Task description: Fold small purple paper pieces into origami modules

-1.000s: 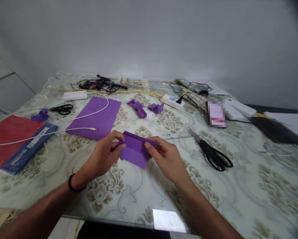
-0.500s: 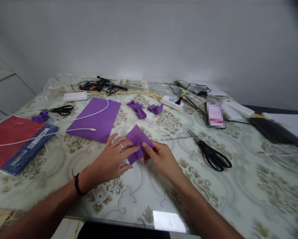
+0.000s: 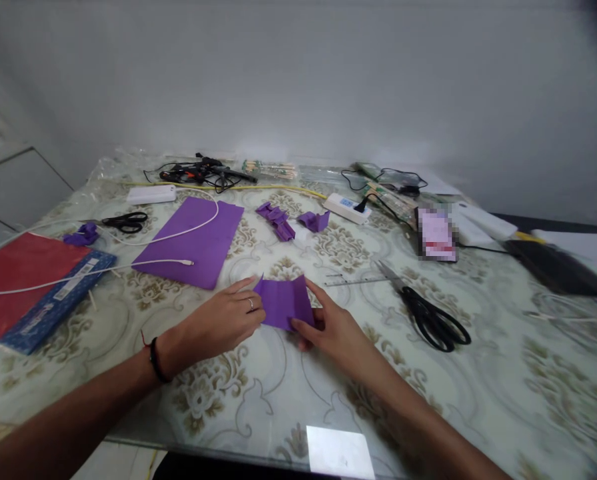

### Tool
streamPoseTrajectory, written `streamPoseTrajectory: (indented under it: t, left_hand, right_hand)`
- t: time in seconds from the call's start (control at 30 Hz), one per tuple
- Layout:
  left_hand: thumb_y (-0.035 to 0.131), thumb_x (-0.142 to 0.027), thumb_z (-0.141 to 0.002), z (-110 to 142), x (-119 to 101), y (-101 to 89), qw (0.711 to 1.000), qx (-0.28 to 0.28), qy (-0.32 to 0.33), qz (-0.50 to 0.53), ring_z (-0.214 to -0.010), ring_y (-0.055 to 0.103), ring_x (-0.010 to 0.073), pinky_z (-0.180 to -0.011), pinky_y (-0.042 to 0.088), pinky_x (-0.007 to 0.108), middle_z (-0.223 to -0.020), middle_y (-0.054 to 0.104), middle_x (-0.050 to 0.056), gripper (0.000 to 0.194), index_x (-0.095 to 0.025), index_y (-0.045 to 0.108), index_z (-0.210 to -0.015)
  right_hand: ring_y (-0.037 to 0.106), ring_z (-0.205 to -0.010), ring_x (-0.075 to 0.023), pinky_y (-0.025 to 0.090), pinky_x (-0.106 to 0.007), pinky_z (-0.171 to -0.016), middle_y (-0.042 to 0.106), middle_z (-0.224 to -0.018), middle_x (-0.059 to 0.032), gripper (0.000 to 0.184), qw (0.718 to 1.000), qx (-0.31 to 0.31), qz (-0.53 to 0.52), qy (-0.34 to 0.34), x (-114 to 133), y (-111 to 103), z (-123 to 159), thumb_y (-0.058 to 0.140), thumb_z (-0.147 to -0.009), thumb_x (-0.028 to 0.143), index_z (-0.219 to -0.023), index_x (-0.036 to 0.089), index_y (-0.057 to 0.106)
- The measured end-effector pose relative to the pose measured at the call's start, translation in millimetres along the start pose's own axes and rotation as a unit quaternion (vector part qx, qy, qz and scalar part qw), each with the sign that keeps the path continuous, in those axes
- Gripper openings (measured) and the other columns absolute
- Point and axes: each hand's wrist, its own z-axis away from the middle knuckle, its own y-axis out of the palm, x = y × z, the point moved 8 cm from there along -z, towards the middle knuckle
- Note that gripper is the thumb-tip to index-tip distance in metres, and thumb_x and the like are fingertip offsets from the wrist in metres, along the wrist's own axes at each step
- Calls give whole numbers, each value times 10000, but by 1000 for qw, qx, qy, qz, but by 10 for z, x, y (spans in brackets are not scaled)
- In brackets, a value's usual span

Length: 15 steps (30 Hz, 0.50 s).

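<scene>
In the head view, a small creased piece of purple paper is held between the hands at the tabletop. Its lower right corner is pinched by the right hand, thumb in front, other fingers partly behind. Its left edge is touched by the bent fingers of the left hand; whether it is gripped there cannot be told. Black-handled scissors are seen to the right.

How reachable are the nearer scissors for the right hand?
Likely yes: the nearer scissors lie to the right of the right hand, nothing visibly between; it would probably have to release the held paper first.
</scene>
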Motion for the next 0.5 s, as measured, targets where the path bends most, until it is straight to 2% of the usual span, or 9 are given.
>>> streamPoseTrajectory:
  t: [0.07, 0.13, 0.2, 0.27, 0.37, 0.43, 0.5]
  left_hand:
    - [653, -92, -979, -17, -18, -7, 1000, 8, 24, -2, -978, 725, 209, -1257, 433, 481, -914, 736, 31, 122, -175, 668, -891]
    - [651, -62, -963, -9, -32, -2, 999, 14, 37, -6, -936, 730, 209, -1249, 449, 490, -903, 740, 37, 140, -171, 667, -876]
    - [644, -45, -956, 27, -52, 22, 999, 17, 46, -9, -907, 735, 209, -1247, 454, 499, -909, 753, 43, 148, -167, 663, -876]
    - [634, -40, -958, 83, -71, 53, 999, 11, 51, 0, -919, 745, 209, -1234, 475, 481, -931, 764, 52, 152, -166, 654, -876]
    - [608, -41, -977, 172, -54, 94, 999, -7, 37, 23, -966, 755, 202, -1114, 578, 404, -996, 775, 73, 147, -165, 648, -911]
    - [588, -45, -992, 219, -16, 120, 999, -17, 19, 34, -964, 760, 190, -988, 630, 343, -1031, 778, 81, 146, -166, 644, -932]
    - [585, -65, -1005, 248, 44, 134, 998, -29, -5, 54, -959, 764, 171, -917, 638, 297, -1037, 784, 70, 138, -172, 644, -941]
  right_hand:
    - [727, -700, -260, 612, -406, -685, 757, -876, -42, 960, 993, -48, 103, -24, 11, -103, 42, 742, -875, 267, -1695, 166, 253]
    - [730, -944, -323, 623, -485, -820, 724, -1127, -131, 1012, 964, -115, 223, -92, 118, -185, 100, 857, -789, 217, -1668, 200, 354]
    - [652, -1184, -401, 575, -584, -971, 653, -1326, -192, 940, 919, -144, 317, -185, 255, -155, 171, 935, -733, 193, -1577, 227, 523]
    - [605, -1271, -427, 524, -638, -1032, 638, -1402, -196, 747, 884, -112, 361, -276, 344, -33, 222, 948, -757, 210, -1446, 235, 658]
    - [698, -1147, -330, 544, -567, -1002, 753, -1241, -132, 352, 861, -35, 343, -374, 380, 111, 252, 821, -924, 218, -1268, 214, 748]
    - [743, -997, -257, 574, -481, -933, 798, -1064, -77, 136, 853, -16, 319, -412, 380, 124, 244, 695, -1020, 187, -1131, 197, 773]
    - [747, -904, -230, 592, -427, -854, 803, -967, -60, 161, 847, -18, 304, -436, 374, 101, 225, 609, -1063, 162, -1043, 172, 768]
